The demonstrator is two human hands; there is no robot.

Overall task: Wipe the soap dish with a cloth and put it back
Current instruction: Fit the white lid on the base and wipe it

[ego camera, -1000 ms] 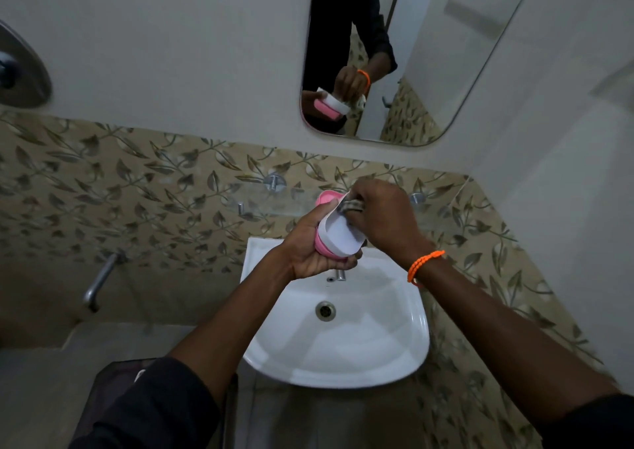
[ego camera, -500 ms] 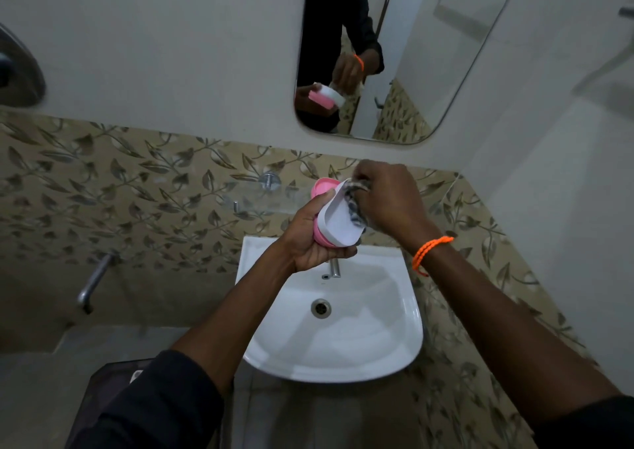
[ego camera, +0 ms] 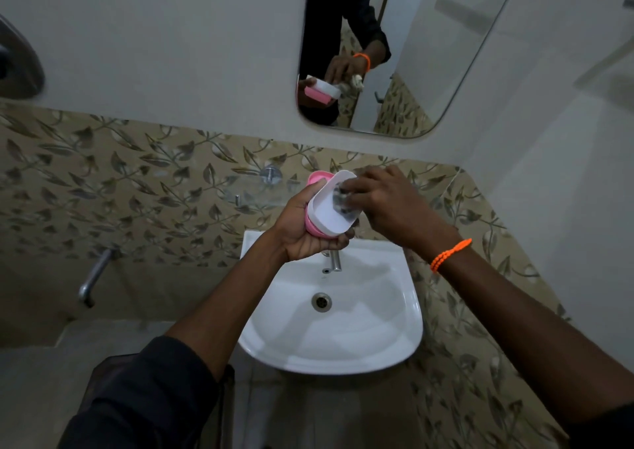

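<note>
The soap dish (ego camera: 331, 210) is held above the back edge of the white basin (ego camera: 343, 328), in front of the leaf-patterned tiles (ego camera: 137, 191). It is made of a white part, turned toward the camera, and a pink part behind it. The left hand (ego camera: 305, 232) is cupped around the dish from below and from the left: the thumb lies along its upper left edge, and the fingers (ego camera: 343, 237) are curled under the lower end, closed on it firmly.

The right hand (ego camera: 384, 205) is placed over the right side of the dish. Its fingers (ego camera: 355, 186) are bent and kept close together, and a small dark patterned cloth (ego camera: 343, 201) is pressed by them into the white hollow. Only a little of the cloth can be seen below the fingertips; the rest is hidden by the hand. An orange bracelet (ego camera: 449, 254) is worn on the right wrist.

Just behind the left fingers, a metal wall fitting (ego camera: 271, 174) is seen on the tiles, near the top of the dish but apart from it. Directly under the fingers, the tap (ego camera: 334, 260) and the drain (ego camera: 321, 301) of the basin are found, with open room between the dish and the bowl. To the right of the right fingers the side wall is near. Above, both hands and the dish are reflected in the mirror (ego camera: 429, 54). Far to the left of the fingers, a second tap (ego camera: 94, 277) stands out from the wall.
</note>
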